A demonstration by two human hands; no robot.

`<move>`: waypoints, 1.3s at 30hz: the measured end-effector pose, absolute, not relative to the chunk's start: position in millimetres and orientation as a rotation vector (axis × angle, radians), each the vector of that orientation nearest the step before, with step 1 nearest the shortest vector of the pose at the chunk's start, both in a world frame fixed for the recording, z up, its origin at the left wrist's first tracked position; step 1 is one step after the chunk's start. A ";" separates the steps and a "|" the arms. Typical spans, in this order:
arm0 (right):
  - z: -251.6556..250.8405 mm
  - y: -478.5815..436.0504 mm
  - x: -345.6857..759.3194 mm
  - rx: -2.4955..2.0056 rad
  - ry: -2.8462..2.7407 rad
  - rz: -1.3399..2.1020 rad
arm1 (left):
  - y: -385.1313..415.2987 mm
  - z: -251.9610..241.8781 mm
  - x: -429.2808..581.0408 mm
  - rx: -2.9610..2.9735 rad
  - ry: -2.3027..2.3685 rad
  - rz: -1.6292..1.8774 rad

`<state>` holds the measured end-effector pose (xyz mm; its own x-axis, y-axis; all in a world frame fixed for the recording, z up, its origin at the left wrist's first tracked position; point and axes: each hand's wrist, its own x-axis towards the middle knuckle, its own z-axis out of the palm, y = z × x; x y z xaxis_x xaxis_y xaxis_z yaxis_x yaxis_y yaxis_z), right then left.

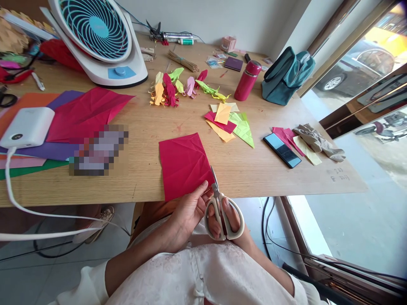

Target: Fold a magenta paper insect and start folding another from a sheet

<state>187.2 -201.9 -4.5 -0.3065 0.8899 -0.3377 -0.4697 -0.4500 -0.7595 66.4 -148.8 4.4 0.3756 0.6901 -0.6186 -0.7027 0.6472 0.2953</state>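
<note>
A creased sheet of red paper (182,167) lies at the table's front edge, partly overhanging it. My left hand (190,209) pinches its lower right corner, thumb on top. In my right hand (230,214) are scissors (216,192) with cream handles, fingers through both loops. Their blades point away from me along the right edge of the red paper. Whether the blades are cutting into it I cannot tell. Beyond the sheet is a small pile of paper scraps, with a green piece (241,125) and an orange piece (223,113).
Folded paper figures (170,89) stand mid-table. A fan (121,72), coloured sheets (85,112) and a white power bank (28,127) with a cable are left. To the right are a red flask (247,81), a teal bag (286,78), a phone (282,150) and a crumpled cloth (318,142).
</note>
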 end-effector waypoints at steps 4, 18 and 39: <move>-11.0 -198.8 185.3 -0.888 -0.671 1.876 | -151.2 2.6 65.0 0.018 0.826 0.844; -3.1 -196.6 184.8 -0.936 -0.691 1.888 | -156.6 -1.7 62.9 0.131 0.853 0.659; -8.8 -196.5 179.0 -0.881 -0.600 1.894 | -161.9 -4.5 54.7 0.229 0.664 0.590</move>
